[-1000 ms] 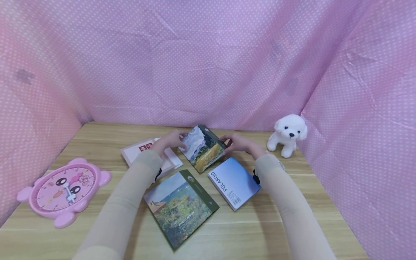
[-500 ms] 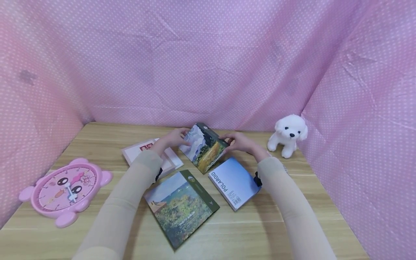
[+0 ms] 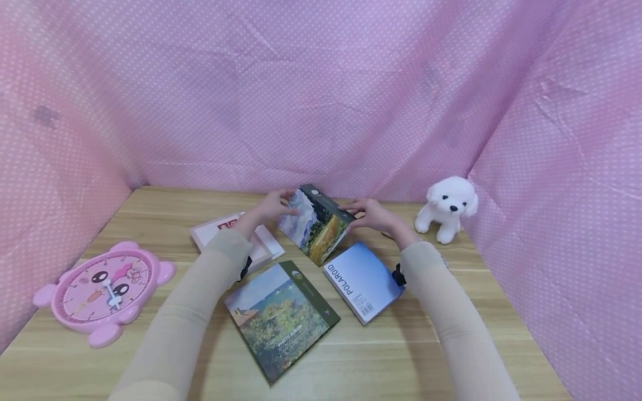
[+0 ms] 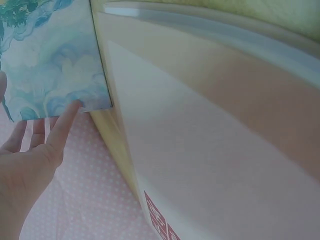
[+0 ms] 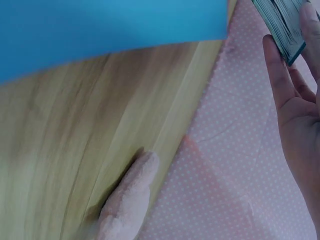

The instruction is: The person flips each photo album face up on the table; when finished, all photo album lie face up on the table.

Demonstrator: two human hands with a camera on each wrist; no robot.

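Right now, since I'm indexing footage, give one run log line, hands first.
left hand: grips landscape-cover album | right hand: grips same album | PHOTO ALBUM: flat on table | white plush dog: on table

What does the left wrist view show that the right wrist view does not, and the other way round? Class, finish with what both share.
Only the left wrist view: the left hand, the painted face of the held book, and the pale book with red marks.

Only the right wrist view: the whole thumb of the right hand, the held book's page edges, the blue item and part of the white plush dog.

Both: the held book, the table and the pink dotted cloth.
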